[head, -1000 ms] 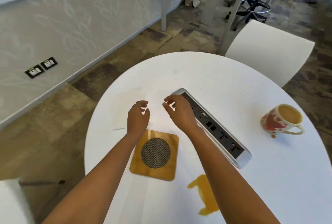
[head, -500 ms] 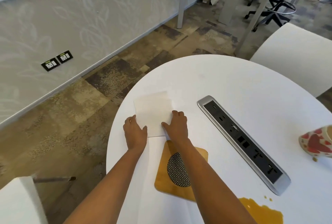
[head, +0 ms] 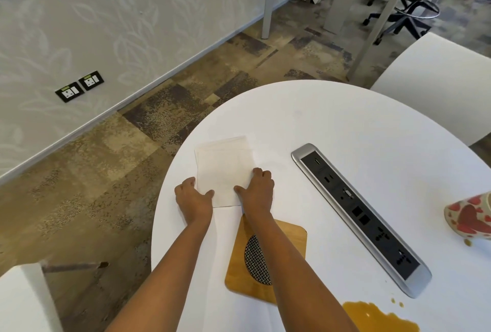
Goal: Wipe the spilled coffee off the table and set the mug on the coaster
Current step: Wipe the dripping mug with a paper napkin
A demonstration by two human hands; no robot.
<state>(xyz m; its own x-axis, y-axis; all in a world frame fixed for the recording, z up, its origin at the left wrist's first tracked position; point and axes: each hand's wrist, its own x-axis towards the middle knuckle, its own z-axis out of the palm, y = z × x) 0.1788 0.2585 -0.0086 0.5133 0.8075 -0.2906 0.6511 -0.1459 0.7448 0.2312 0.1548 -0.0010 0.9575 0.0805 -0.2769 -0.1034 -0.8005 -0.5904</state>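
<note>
My left hand [head: 195, 202] and right hand [head: 257, 190] press down on the near corners of a thin, square white paper napkin [head: 224, 169] lying flat on the round white table [head: 345, 124], fingers curled at its side edges. The square bamboo coaster with a dark mesh centre [head: 289, 246] lies under my right forearm, and the orange-brown coffee puddle [head: 377, 317] sits near the table's edge beside it. The cream mug with red hearts [head: 470, 216] stands far right, cut off by the frame, so I cannot tell what is in it.
</note>
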